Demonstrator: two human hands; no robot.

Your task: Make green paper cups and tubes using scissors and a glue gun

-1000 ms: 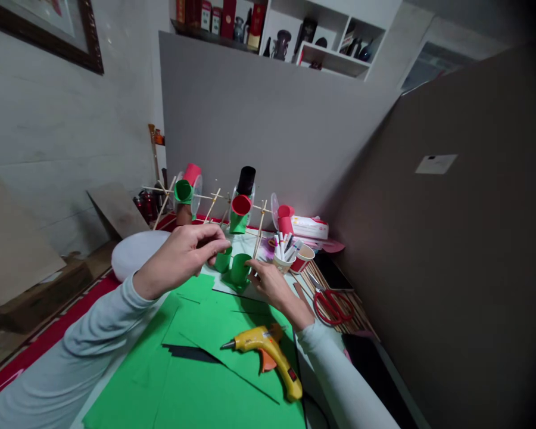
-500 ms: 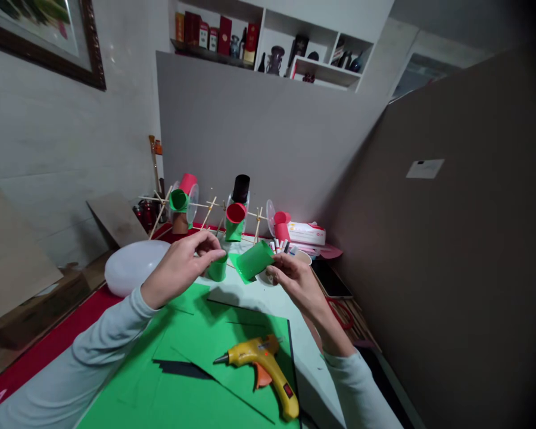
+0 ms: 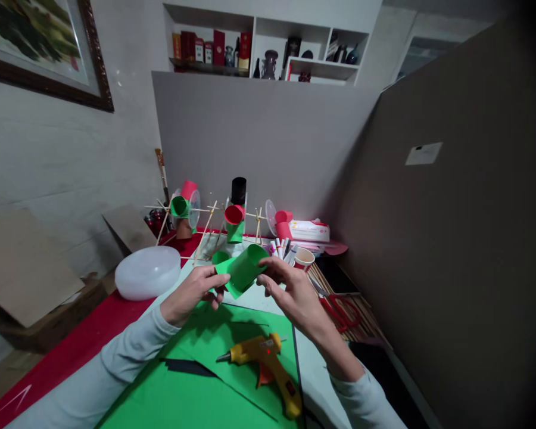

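A green paper tube [image 3: 245, 271] with a flat flap at its left end is held tilted above the table. My left hand [image 3: 196, 293] pinches the flap between thumb and fingers. My right hand [image 3: 290, 291] grips the tube's right end, fingertips on its rim. Just behind the tube stands another short green paper roll [image 3: 220, 257], partly hidden. Below my hands a yellow hot glue gun [image 3: 265, 363] lies on green card sheets [image 3: 161, 396], its small red light on. Dark strips [image 3: 190, 367] of paper lie to its left.
Behind stands a stick frame [image 3: 209, 229] with coloured paper tubes and clear discs. A white round container [image 3: 147, 272] sits at left. Markers [image 3: 279, 246], a paper cup [image 3: 304, 258] and red-handled scissors [image 3: 339, 313] are at right. Grey panels [image 3: 268, 143] rise behind and to the right.
My left hand has moved from above the short green roll onto the flap of the tube. The tube has shifted slightly left, still in my right hand. The view has tilted up a little.
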